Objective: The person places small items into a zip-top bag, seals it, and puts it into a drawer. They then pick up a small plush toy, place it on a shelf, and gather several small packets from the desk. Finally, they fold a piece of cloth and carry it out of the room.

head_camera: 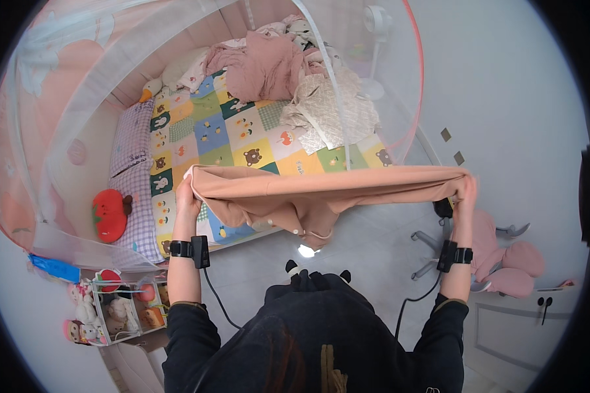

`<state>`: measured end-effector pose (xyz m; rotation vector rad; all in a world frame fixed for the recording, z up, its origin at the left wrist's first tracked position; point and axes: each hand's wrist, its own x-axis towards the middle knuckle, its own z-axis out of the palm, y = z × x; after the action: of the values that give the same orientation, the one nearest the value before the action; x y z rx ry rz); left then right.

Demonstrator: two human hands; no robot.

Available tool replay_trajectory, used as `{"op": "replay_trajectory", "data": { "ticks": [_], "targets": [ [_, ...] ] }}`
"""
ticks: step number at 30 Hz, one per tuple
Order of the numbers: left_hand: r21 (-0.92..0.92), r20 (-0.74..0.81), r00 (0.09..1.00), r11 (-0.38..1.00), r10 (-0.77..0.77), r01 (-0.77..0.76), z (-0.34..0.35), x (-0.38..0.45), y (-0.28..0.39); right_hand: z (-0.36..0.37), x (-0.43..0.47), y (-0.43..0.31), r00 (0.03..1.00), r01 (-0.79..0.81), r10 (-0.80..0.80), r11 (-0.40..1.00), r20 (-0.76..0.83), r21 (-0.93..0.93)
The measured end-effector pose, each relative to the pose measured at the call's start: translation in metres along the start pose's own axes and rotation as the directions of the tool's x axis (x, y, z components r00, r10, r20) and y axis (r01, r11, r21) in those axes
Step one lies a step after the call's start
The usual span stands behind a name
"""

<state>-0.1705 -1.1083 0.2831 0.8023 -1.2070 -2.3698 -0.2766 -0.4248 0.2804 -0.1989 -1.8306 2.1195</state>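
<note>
A peach-orange garment (295, 189) with several light buttons is stretched sideways between my two hands. My left hand (189, 192) grips its left end, where a pale edge shows. My right hand (464, 189) is closed around the narrow far end on the right; its outline is slightly blurred. The upper edge runs nearly straight from hand to hand, and the buttoned part sags in folds at the middle. Behind the garment lies a bed with a patchwork-print sheet (211, 130), partly covered from view by the cloth.
A mosquito net (418, 88) arches over the bed. On the bed are a pink blanket (268, 64), a beige patterned cloth (334, 105) and a red plush toy (110, 215). A toy rack (123, 309) stands lower left. A pink-covered swivel chair (501, 260) is at right beside a cabinet (509, 334).
</note>
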Motion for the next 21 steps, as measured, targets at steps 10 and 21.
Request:
{"op": "replay_trajectory", "data": {
  "ticks": [10, 21],
  "targets": [
    [0.447, 0.283, 0.933, 0.83, 0.222, -0.333, 0.07, -0.051, 0.015, 0.066, -0.076, 0.105, 0.861, -0.02, 0.307, 0.818, 0.406, -0.575],
    [0.44, 0.188, 0.944, 0.836, 0.272, -0.328, 0.021, -0.031, 0.014, 0.208, -0.095, 0.163, 0.696, -0.112, 0.448, 0.84, 0.561, -0.531]
  ]
}}
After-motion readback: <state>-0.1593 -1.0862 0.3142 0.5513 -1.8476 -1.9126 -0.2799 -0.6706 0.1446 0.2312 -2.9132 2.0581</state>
